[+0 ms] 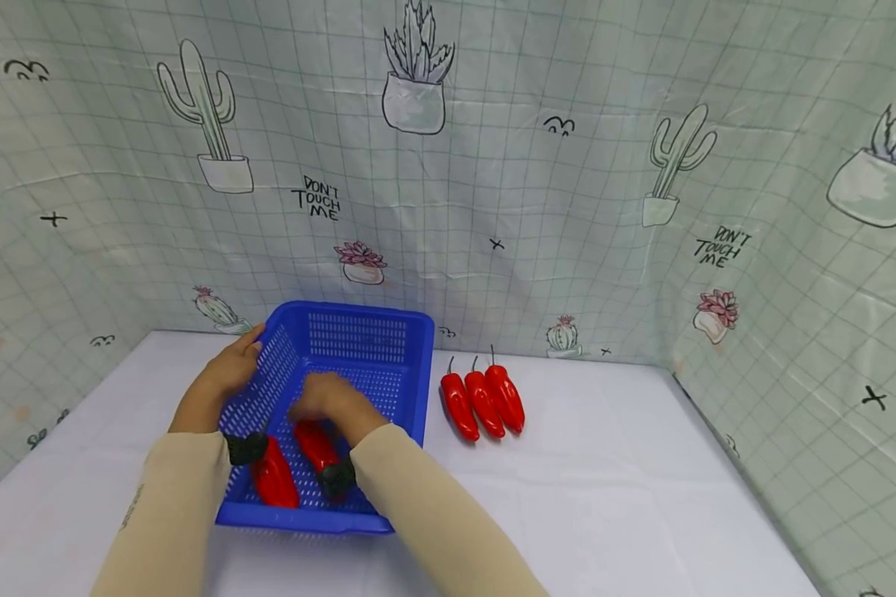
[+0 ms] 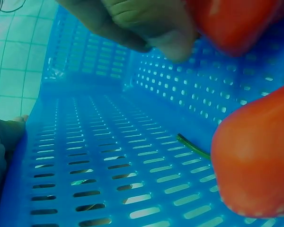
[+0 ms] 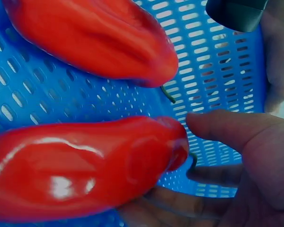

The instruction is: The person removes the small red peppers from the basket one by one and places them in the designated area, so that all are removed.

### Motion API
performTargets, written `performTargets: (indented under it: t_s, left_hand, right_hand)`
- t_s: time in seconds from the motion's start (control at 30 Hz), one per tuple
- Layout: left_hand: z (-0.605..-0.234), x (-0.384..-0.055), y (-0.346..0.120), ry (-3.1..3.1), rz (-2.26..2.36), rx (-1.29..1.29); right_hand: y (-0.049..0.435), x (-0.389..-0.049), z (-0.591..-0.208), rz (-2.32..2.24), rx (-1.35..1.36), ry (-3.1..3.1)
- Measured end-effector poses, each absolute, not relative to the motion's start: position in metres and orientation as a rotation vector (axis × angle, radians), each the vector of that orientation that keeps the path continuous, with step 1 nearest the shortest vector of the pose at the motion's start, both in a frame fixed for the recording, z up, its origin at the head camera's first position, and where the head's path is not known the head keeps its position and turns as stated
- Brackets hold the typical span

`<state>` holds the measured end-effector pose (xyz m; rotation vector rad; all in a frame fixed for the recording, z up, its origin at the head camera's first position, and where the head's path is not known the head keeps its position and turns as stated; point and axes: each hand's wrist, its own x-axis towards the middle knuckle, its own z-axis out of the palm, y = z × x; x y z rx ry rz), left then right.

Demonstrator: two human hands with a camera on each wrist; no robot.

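Inside a blue perforated plastic basket (image 1: 299, 519), the right hand (image 1: 330, 400) grasps a red pepper (image 1: 316, 445) near its stem end—thumb at the tip, fingers tucked under the side. The left hand (image 1: 230, 368) rests outside the basket's left wall, its fingers extended. A second red pepper (image 1: 275, 477) lies alongside the first. Three red chillies (image 1: 484, 404) sit right of the basket—side by side on a white-covered table (image 1: 605, 473).

Table (image 1: 627, 481): bright, evenly lit on my head feed
Left wrist: I'm getting a heavy blue-green cast, close pepper (image 2: 255, 156) looking soft
Right wrist: bluish too, white glare on the lower pepper (image 3: 85, 165)
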<state>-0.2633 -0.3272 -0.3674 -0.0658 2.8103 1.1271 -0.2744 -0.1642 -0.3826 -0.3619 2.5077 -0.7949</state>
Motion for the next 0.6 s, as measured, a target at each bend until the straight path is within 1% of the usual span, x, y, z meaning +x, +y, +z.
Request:
performTargets:
  t_s: [0.13,0.3,0.6]
  left_hand:
    - [-0.3672,-0.2642,-0.3275,2.804,1.132,-0.069]
    - [-0.3674,-0.2635,-0.3265,2.797,1.141,-0.086]
    - [-0.3656,-0.2621,-0.3266,2.789,1.142,-0.085]
  right_hand:
    - [-0.1639,-0.2723,-0.3822,-0.827,-0.319,2.398]
    - [-0.1614,-0.2668,-0.3773,-0.742,-0.317,2.261]
    - [-0.1609,-0.2736,-0.3751,-0.571,-0.470,2.017]
